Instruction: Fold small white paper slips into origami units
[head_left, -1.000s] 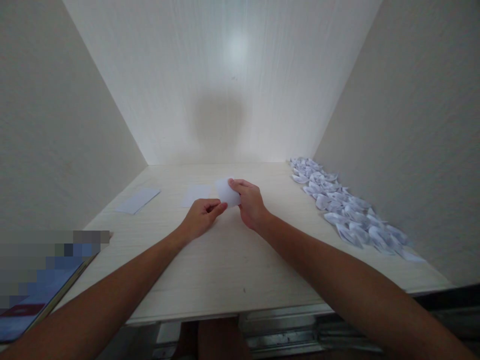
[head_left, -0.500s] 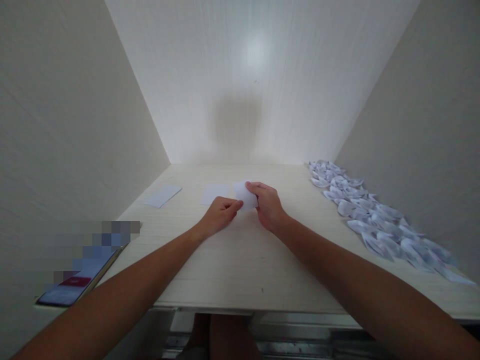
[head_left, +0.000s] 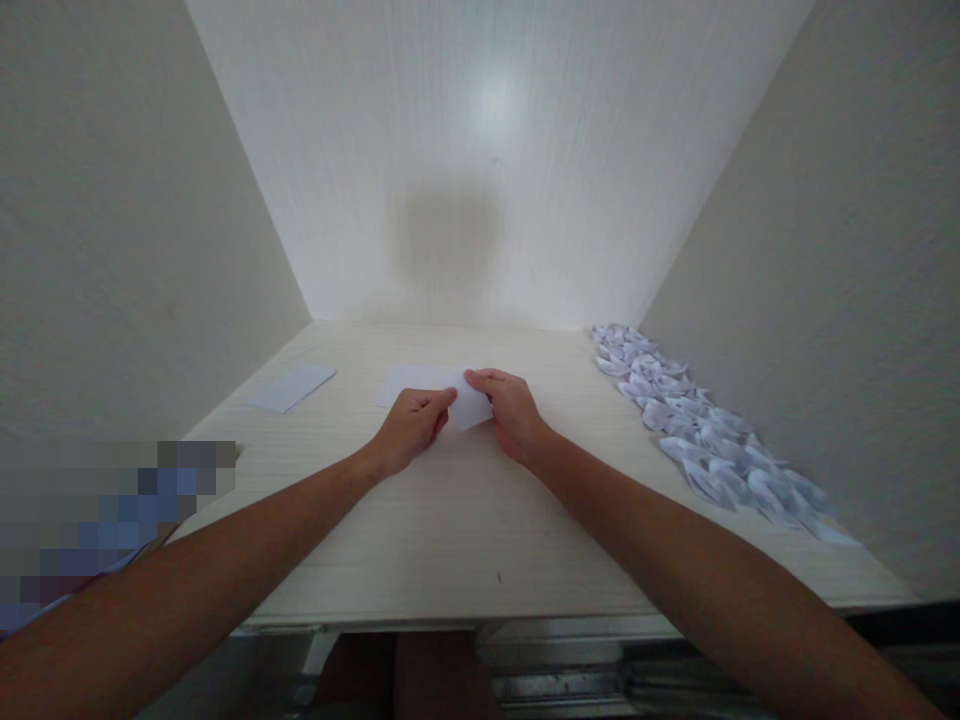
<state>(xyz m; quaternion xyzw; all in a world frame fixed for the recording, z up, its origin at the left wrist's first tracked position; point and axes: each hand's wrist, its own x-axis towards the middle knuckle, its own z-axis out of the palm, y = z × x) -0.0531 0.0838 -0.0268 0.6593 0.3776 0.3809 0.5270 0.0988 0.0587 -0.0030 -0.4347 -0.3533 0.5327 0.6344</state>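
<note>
Between my hands is a small white sheet of paper [head_left: 470, 408], tilted above the table. My left hand [head_left: 414, 425] pinches its left edge between thumb and fingers. On the right side, my right hand [head_left: 512, 410] grips the sheet with the thumb on top and the fingers hidden behind it. Another flat white sheet [head_left: 405, 380] lies on the table just behind my left hand. Farther left rests a white paper stack [head_left: 294, 388].
Along the right side of the pale wooden table [head_left: 420, 550] runs a long row of folded white paper pieces [head_left: 697, 415]. A partly blurred-out phone [head_left: 161, 535] is at the left edge. Walls enclose the table at the back and both sides.
The camera view has shifted slightly to the right, so things appear farther left. Both hands still hold the sheet, whose tilt has changed a little.
</note>
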